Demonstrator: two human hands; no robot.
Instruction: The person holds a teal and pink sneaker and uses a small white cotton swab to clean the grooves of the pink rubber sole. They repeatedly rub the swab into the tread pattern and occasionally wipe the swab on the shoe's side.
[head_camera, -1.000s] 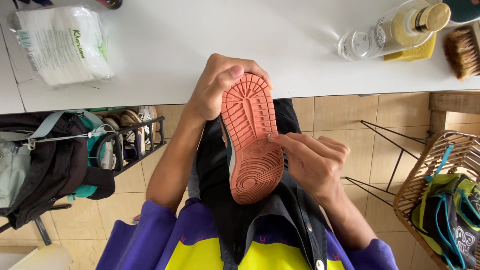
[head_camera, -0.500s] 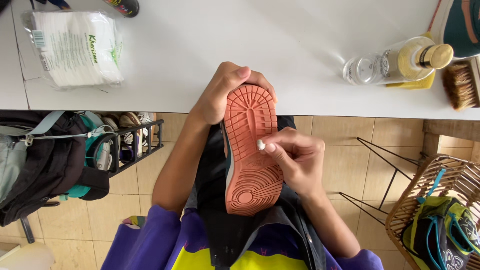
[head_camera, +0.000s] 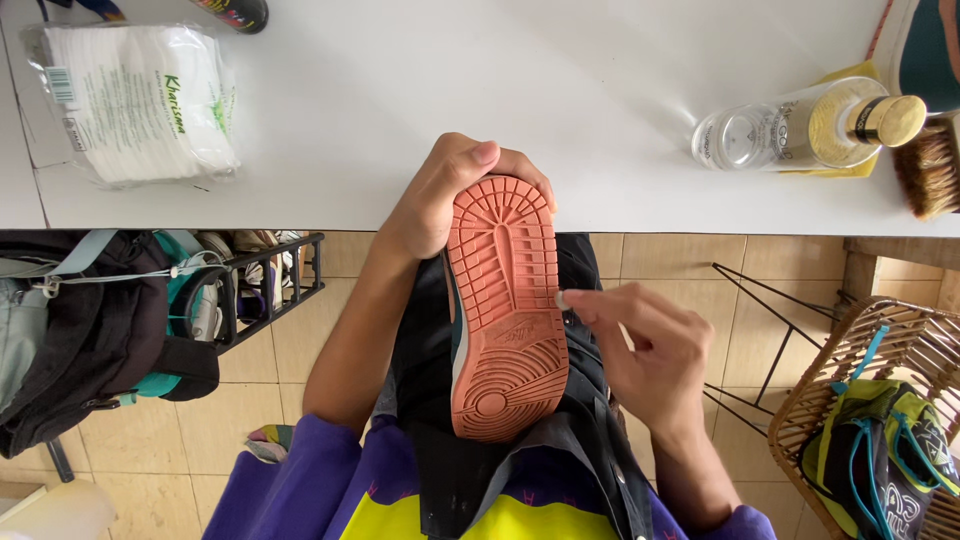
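**Shoe held sole-up at the table edge, a small pad pinched against its side**

While the left hand wraps around the toe end of the shoe, its fingers are curled closed over the tip, thumb on the near side, so the shoe is firmly gripped. That shoe lies upside down over the person's lap, its salmon-pink tread facing the camera, toe touching the edge of the white table and heel pointing back toward the body. A dark apron spreads beneath the shoe.

Just right of the shoe, the right hand has thumb and forefinger pressed together on a small white pad, which touches the sole's right edge about midway along; the other fingers are loosely bent.

Beyond the shoe, on the table, a plastic bag of white cotton pads lies well to the left, and a clear bottle with a gold cap lies on its side to the right, a brush next to it. Below table level, left of the shoe, a dark backpack leans by a black shoe rack; to the right stands a wicker basket holding more footwear.
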